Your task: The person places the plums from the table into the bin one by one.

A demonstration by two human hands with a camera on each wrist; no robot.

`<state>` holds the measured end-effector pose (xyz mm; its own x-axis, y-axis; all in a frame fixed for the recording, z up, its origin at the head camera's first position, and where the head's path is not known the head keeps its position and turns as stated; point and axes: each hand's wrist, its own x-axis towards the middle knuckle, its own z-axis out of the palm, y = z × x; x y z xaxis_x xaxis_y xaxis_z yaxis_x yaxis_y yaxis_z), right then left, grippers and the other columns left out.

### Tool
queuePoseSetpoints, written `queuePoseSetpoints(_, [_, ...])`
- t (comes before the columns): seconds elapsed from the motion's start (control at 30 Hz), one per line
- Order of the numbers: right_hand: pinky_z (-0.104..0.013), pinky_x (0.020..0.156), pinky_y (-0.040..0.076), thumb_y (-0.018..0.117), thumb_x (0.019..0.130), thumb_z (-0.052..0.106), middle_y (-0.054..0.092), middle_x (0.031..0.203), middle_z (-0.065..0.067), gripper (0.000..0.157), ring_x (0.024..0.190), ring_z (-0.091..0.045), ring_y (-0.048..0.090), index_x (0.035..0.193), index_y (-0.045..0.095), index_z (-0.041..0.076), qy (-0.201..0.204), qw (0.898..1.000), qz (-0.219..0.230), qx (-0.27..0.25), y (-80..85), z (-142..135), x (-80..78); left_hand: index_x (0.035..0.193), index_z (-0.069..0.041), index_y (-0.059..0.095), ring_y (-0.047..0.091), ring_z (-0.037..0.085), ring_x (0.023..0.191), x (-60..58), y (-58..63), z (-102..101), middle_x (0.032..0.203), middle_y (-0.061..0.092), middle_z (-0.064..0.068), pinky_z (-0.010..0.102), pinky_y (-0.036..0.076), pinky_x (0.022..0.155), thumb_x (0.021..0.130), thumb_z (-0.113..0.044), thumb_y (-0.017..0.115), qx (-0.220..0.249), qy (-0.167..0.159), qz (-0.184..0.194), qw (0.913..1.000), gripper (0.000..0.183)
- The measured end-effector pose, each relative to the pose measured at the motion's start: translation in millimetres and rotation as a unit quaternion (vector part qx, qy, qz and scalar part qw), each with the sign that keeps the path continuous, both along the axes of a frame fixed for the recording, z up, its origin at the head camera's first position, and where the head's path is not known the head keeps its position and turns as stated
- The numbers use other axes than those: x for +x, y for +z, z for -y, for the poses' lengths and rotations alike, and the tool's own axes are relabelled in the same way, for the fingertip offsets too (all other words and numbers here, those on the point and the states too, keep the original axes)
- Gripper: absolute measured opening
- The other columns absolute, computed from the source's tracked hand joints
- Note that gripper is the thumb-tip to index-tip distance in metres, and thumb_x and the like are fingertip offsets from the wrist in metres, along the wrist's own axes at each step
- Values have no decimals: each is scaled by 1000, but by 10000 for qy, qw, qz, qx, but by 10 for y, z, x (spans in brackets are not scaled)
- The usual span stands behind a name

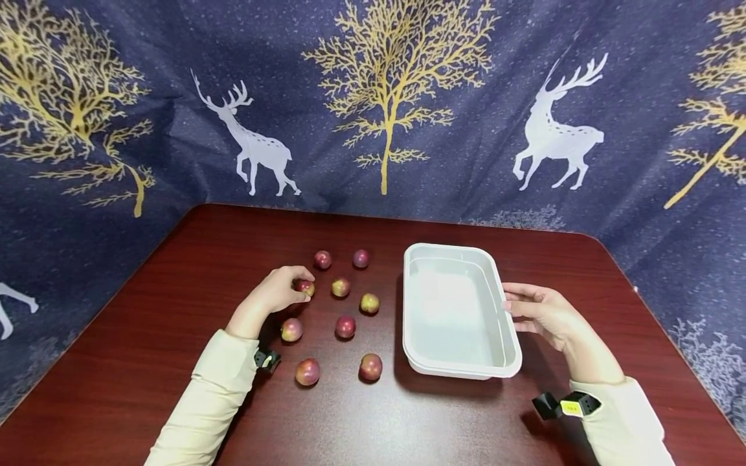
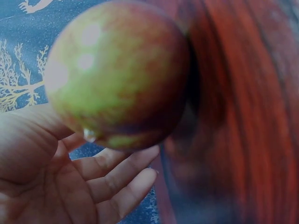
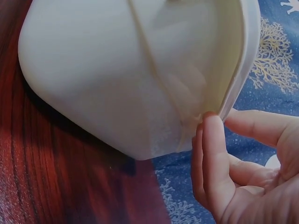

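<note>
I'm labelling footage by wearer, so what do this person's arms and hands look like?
The left hand and right hand are bare, without gloves. The left sleeve and right sleeve are long and cream. Each wrist carries a small black device: the left device, and the right device with a yellow label.

A glossy, dark reddish-brown table [image 1: 443, 427] with visible wood grain and rounded far corners carries a white rectangular container [image 1: 454, 310]. Left of the container, 8 round fruits [image 1: 346, 327] lie apart from each other: 2 red fruits [image 1: 323, 260] near its far end's level, 4 level with its middle, and 2 level with its near end. A 9th fruit [image 1: 305, 288], partly hidden, is farther left; whether it touches the tabletop is unclear.
</note>
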<state>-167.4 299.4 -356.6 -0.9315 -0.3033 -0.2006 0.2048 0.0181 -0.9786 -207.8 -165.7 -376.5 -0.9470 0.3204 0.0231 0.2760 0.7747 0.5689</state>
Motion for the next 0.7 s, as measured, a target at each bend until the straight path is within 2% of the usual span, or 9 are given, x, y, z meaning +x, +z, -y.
queuePoseSetpoints(0.27, [-28, 69, 57, 56, 90, -3, 69, 96, 9, 33, 81, -9, 66, 100, 66, 26, 82, 9999, 56, -123, -24, -13, -1, 109, 3, 63, 59, 36, 108, -6, -3, 20, 110, 65, 22, 49, 45, 93, 80, -4, 71, 101, -20, 129, 9999, 30])
queuePoseSetpoints(0.5, [-28, 69, 57, 56, 91, -2, 68, 96, 9, 30, 79, -10, 67, 101, 64, 26, 57, 10000, 17, -10, -5, -5, 14, 106, 3, 63, 61, 31, 96, -25, 11, 51, 106, 66, 21, 46, 48, 87, 80, -5, 72, 296, -88, 75, 9995, 29])
queuePoseSetpoints(0.7, [-28, 69, 57, 57, 91, 1, 68, 96, 9, 26, 79, -10, 66, 107, 62, 21, 64, 9999, 53, 81, 0, 13, 5, 104, 3, 62, 62, 32, 93, -11, 61, 90, 103, 66, 21, 47, 48, 85, 80, -4, 72, 467, -69, -5, 9989, 27])
